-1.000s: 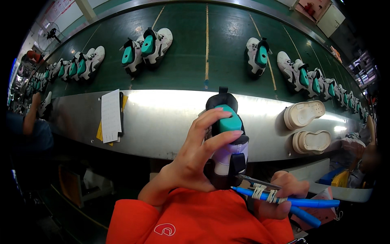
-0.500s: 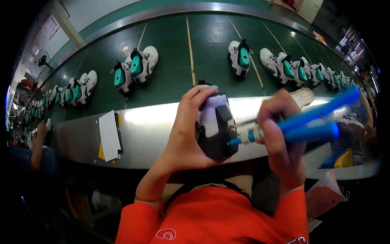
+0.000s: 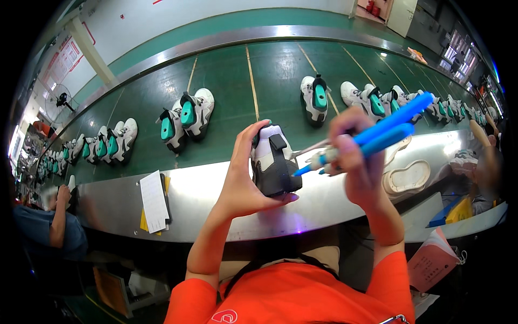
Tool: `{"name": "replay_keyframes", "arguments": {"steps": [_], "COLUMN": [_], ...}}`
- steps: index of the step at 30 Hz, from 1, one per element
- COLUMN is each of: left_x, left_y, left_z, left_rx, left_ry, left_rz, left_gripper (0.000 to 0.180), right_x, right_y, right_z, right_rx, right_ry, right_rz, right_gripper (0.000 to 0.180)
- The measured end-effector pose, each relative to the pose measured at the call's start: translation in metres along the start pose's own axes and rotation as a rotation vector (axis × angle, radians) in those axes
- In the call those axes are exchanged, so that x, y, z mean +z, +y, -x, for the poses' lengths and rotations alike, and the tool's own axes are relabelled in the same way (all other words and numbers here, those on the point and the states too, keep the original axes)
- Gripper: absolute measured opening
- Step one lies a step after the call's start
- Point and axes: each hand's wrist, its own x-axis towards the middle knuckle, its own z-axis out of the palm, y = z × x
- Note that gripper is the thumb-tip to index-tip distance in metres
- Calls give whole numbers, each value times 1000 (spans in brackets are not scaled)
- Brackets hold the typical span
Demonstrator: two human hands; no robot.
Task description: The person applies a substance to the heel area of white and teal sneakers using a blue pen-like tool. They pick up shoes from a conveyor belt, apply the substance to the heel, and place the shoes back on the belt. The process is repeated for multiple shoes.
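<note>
My left hand (image 3: 240, 181) is wrapped round a white, grey and black sneaker (image 3: 276, 175), held above the metal edge of the line. Its fingers are along the far left side, the thumb underneath. In my right hand (image 3: 359, 167), closed, is a bundle of blue pens (image 3: 396, 116) bound near the tips with pale wrapping. A thin metal rod (image 3: 313, 148) sticks out of the same grip towards the shoe. One blue tip is at the shoe's dark lower part; I cannot tell whether it touches.
A green conveyor belt (image 3: 226, 86) carries sneakers with turquoise inserts, among them a pair (image 3: 197, 116) and a single shoe (image 3: 314, 102). Cream shoe soles (image 3: 408, 176) lie right, papers (image 3: 155, 202) left on the metal ledge (image 3: 108, 208). Another person (image 3: 56, 232) works at far left.
The view has tilted, so the belt and its shoes sit lower in the picture. The held sneaker has turned slightly. My right hand has shifted, with the blue pens still in it.
</note>
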Motion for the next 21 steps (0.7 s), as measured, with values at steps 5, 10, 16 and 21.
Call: {"name": "replay_keyframes", "arguments": {"steps": [5,10,16,21], "left_x": [3,24,51,30], "left_y": [-2,-53,-94,-110], "left_z": [26,124,169,99], "left_rx": [134,594,1011,788], "left_ry": [38,-53,-286,-446], "left_rz": [-85,-132,-528,-355], "left_gripper": [103,59,66,45], "right_x": [-28,-27,-35,-33], "right_y": [25,63,67,56], "right_z": [55,151,186,173], "right_rx": [247,520,631,504], "right_ry": [449,574,829,859], "right_rz": [13,-8,-126,-165], "right_gripper": [19,19,18,18]}}
